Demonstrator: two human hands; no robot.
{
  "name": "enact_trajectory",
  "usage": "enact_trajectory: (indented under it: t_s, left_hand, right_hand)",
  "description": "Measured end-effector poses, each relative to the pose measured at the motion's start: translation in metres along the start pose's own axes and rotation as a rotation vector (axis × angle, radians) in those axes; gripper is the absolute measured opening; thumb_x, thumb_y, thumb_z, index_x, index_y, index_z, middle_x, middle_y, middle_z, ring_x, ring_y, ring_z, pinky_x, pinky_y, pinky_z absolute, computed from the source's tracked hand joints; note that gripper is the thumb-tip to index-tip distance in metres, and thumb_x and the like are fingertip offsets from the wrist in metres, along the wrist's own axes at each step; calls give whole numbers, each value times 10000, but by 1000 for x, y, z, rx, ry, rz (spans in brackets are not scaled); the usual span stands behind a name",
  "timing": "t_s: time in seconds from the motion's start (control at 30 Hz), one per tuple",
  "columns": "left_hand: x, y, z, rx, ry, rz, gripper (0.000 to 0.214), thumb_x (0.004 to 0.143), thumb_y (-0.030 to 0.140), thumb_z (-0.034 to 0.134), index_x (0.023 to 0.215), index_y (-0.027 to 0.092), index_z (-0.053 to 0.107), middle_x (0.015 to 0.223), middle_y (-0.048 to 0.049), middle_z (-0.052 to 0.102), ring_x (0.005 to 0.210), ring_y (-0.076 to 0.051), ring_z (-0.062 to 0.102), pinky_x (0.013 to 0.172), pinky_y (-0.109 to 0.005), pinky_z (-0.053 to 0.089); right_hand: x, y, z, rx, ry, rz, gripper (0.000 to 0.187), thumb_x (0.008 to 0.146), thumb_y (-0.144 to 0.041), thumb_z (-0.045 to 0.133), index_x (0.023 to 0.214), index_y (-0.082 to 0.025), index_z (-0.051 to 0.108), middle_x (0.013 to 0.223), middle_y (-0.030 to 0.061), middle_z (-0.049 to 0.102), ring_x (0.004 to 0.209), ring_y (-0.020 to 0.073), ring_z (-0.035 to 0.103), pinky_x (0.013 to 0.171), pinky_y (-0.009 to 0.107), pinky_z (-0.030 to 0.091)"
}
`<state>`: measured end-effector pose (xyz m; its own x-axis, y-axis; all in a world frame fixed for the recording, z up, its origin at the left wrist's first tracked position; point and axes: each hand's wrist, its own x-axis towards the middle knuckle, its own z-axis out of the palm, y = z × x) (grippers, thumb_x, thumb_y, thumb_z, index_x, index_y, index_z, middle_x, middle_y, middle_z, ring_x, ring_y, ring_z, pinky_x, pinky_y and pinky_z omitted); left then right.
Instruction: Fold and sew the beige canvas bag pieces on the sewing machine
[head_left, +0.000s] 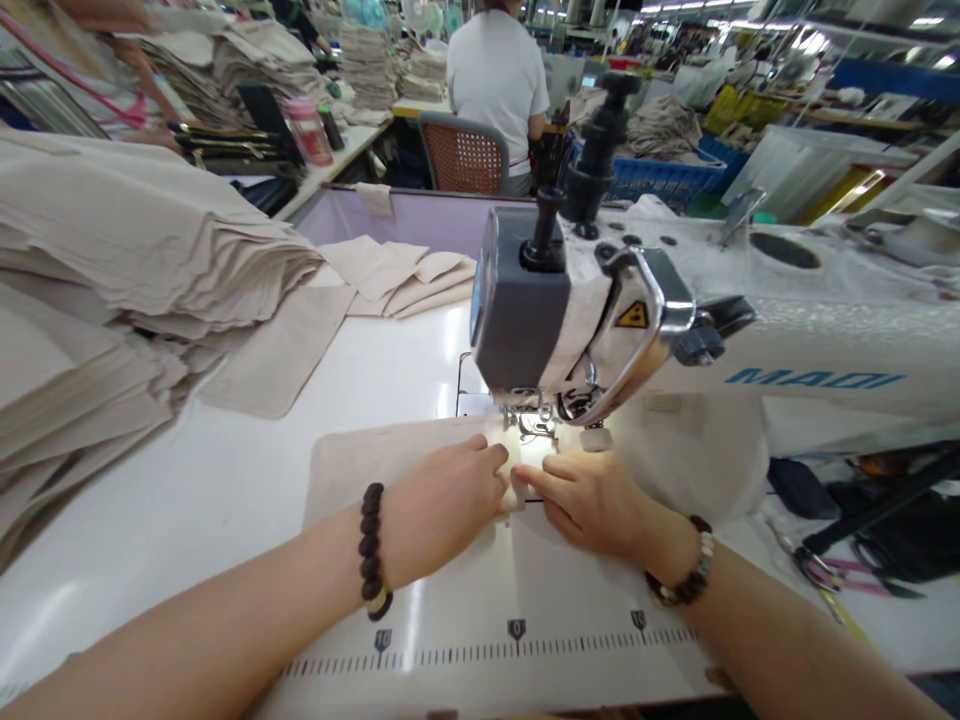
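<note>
A beige fabric piece (352, 465) lies flat on the white sewing table, its right edge close to the presser foot (536, 428) of the sewing machine (525, 310). My left hand (450, 500) rests on that piece, fingers closed in a pinch at its right edge, just in front of the lit needle area. Beside it, my right hand (589, 500) lies low on the table with the index finger stretched out, its tip touching the same fabric edge; the thumb is apart from it. Part of the edge is hidden under my fingers.
Stacks of beige fabric (150, 240) cover the table's left side, and loose pieces (405, 275) lie at the back. A ruler scale (517, 645) runs along the front. Scissors (817, 570) lie at the right. A person (499, 80) sits ahead near a blue basket (660, 178).
</note>
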<state>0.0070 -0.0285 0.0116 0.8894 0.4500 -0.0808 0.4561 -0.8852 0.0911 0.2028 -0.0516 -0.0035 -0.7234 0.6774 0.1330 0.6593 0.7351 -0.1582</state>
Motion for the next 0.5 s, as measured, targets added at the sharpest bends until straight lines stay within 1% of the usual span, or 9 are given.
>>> enact_trajectory:
  t_s: [0.1,0.2,0.37,0.43,0.5]
  left_hand:
    - [0,1,-1,-35,-19,-27,216,872,205,507,676,163,587,766,-32,563,719,-169,492,637,-303,376]
    - [-1,3,0,-43,-34,-56,200,870,157,489,702,159,597,782,-47,567,741,-182,493,620,-300,389]
    - [0,2,-4,-58,-55,-73,174,840,88,497,722,150,609,786,-63,574,789,-189,518,659,-297,426]
    - [1,0,-6,-63,-46,-88,164,836,75,488,753,144,612,806,-66,582,802,-192,525,666,-298,440]
    - [2,-2,-8,-62,-39,-110,154,830,65,482,781,131,612,842,-75,588,825,-201,530,674,-302,454]
  right_hand:
    - [-3,-2,1,-2,27,-99,238,853,-143,368,925,-160,594,641,5,534,564,140,439,538,295,255]
    - [-5,-5,2,-3,40,-133,265,870,-140,336,908,-155,598,628,5,519,544,148,409,532,306,239]
    - [-3,-8,3,-36,72,-104,261,863,-122,341,850,-148,601,616,9,516,538,148,408,529,306,239]
    - [-2,-8,4,-54,81,-72,255,856,-122,349,833,-148,601,611,12,519,536,146,412,524,305,237]
    - [0,-8,5,-68,82,-24,246,851,-126,359,859,-149,605,611,12,527,529,143,418,513,302,231]
